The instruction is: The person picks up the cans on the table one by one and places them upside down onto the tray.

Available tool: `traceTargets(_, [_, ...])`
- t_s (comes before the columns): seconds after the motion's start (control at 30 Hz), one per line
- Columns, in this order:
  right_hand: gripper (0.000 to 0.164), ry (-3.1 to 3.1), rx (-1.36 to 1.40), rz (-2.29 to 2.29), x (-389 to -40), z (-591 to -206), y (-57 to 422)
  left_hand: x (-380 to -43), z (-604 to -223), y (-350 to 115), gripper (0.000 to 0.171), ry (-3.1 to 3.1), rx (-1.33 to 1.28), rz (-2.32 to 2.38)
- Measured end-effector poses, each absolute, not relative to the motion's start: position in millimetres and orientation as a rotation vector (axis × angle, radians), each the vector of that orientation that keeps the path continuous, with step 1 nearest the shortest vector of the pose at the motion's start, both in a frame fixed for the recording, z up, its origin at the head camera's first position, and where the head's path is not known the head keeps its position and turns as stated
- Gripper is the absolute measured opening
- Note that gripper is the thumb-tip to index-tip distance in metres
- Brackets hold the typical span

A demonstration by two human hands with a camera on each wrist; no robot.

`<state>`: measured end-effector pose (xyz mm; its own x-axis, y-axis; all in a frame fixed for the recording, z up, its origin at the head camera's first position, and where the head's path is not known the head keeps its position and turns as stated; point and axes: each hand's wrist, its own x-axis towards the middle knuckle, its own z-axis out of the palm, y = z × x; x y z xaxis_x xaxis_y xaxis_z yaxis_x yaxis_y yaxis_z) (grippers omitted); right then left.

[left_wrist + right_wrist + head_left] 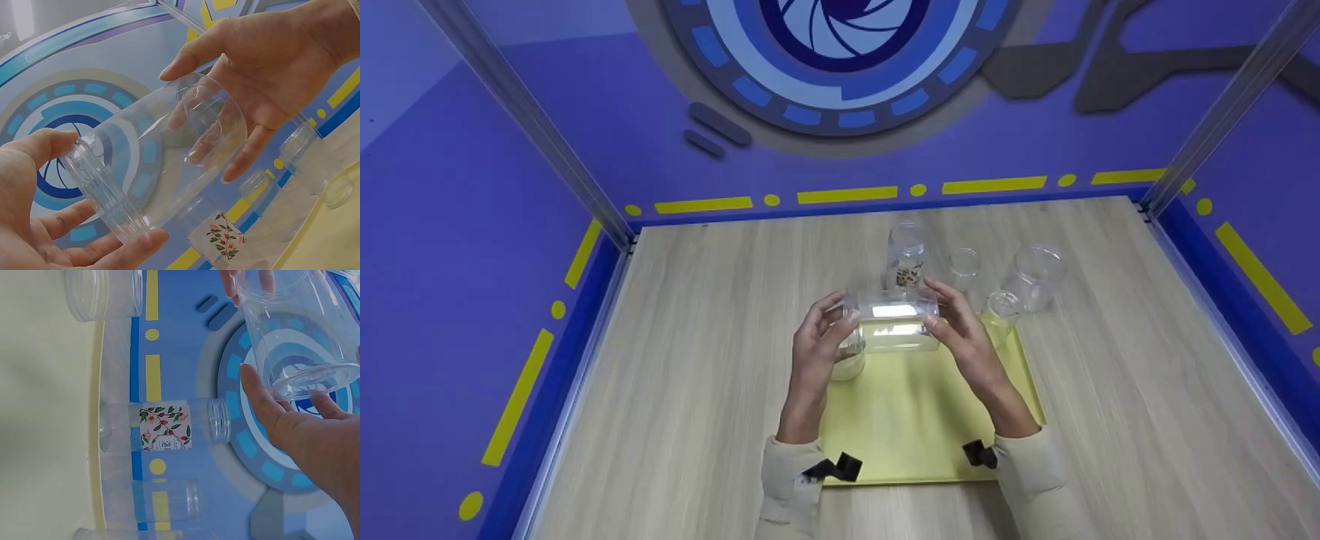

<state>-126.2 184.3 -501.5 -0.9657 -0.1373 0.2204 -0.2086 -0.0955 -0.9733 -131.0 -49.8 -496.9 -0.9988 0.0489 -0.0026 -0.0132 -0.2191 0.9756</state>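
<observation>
I see that the clear jar (896, 322) is in the air, sideways above the yellow tray (915, 442), so setting it down is not yet done; a flowered jar (907, 255) stands farther. The left hand (820, 341) bends its fingers around the mouth end, and the right hand (969, 345), quite widely spread, holds the base between thumb and fingers.

- No word, brand or number can be read for certain.
- Clear jar (199, 423), right wrist view: a pale label (165, 426) printed with pink-red blossoms and green leaves.
- Label's 6 o'clock edge, same view: a small framed panel (167, 443) with characters, too blurred to make out.
- Head view: the label, just past 12 o'clock from the held jar (896, 321), print too small.
- Left wrist view: the label at 5 o'clock, flowers visible.
</observation>
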Motion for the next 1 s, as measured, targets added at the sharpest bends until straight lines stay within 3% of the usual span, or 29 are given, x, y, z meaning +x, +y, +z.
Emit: traceTargets(1.0, [0.053,-2.076,0.374,2.195,-124.0,-499.3,181.8,-130.2,-493.6,-53.0,0.063,1.912,0.061,2.418])
